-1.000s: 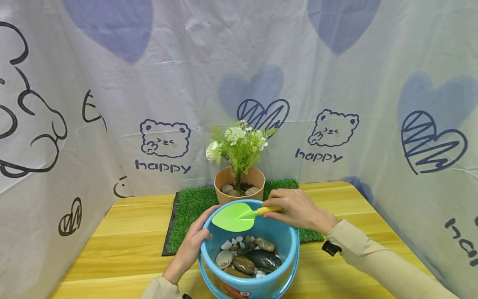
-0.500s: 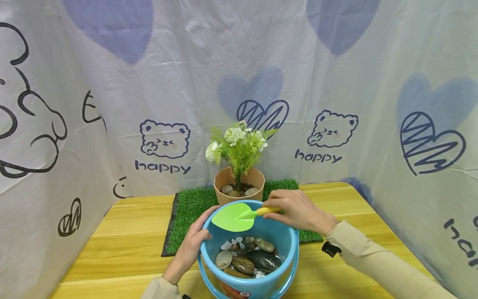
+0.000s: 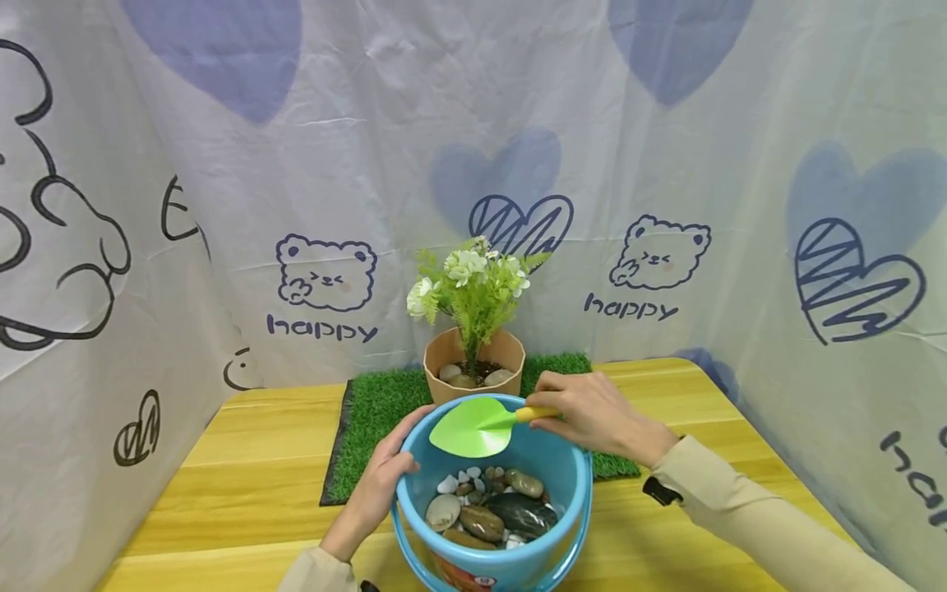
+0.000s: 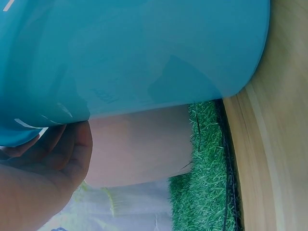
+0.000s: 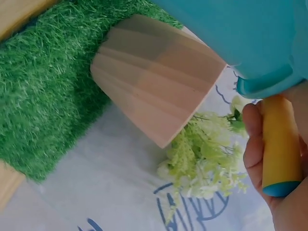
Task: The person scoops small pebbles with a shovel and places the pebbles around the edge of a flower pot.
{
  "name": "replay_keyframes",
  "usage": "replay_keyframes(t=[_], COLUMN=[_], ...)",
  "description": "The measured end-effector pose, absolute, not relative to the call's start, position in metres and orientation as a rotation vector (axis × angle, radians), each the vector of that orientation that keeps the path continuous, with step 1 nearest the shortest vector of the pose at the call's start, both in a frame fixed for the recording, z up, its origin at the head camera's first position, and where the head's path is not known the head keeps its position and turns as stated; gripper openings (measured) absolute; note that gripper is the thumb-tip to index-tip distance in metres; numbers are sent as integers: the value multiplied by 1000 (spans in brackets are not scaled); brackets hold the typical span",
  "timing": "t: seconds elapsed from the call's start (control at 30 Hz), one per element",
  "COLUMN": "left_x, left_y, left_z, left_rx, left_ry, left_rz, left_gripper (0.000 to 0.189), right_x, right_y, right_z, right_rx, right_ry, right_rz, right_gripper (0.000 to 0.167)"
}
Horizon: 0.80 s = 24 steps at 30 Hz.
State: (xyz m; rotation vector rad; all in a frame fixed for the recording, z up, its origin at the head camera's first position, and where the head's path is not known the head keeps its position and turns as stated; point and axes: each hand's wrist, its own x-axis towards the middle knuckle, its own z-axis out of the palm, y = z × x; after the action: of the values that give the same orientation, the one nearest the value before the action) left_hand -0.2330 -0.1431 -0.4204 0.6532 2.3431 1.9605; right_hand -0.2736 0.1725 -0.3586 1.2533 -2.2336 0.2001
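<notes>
My right hand (image 3: 592,415) grips the yellow handle (image 5: 281,147) of a small trowel (image 3: 473,427), whose light green blade lies level over the far part of a blue bucket (image 3: 496,555). My left hand (image 3: 381,477) holds the left side of the bucket's rim; in the left wrist view its fingers (image 4: 72,149) bend at the rim. Inside the bucket are a big dark stone (image 3: 524,515), a brown stone (image 3: 482,523), a pale flat stone (image 3: 443,512) and several small pebbles (image 3: 466,481). No stone shows on the blade.
Just behind the bucket, a tan flowerpot (image 3: 440,353) with white flowers (image 3: 466,267), dark soil and stones stands on an artificial grass mat (image 3: 370,444). Under all this is a yellow wooden table (image 3: 244,477). White printed cloth (image 3: 333,164) hangs at the back and both sides.
The trowel and my right hand have shifted slightly to the right over the bucket. My left hand and the bucket have stayed in place.
</notes>
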Motion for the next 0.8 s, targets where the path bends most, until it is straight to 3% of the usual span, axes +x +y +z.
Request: replay_keyframes(t=[0.5,0.8], left_x=[-231,-231], left_y=[-142,-142], left_z=[-419,-421], left_rx=[650,643], left_ry=[2379,2368], left_rz=[1954,1971], left_gripper=[73,73], right_x=[-258,-254], right_y=[154,138], right_z=[-335,-335], right_rx=[1275,1307], right_ry=[-2346,-2385], right_rz=[-149,-246], right_gripper=[8,14])
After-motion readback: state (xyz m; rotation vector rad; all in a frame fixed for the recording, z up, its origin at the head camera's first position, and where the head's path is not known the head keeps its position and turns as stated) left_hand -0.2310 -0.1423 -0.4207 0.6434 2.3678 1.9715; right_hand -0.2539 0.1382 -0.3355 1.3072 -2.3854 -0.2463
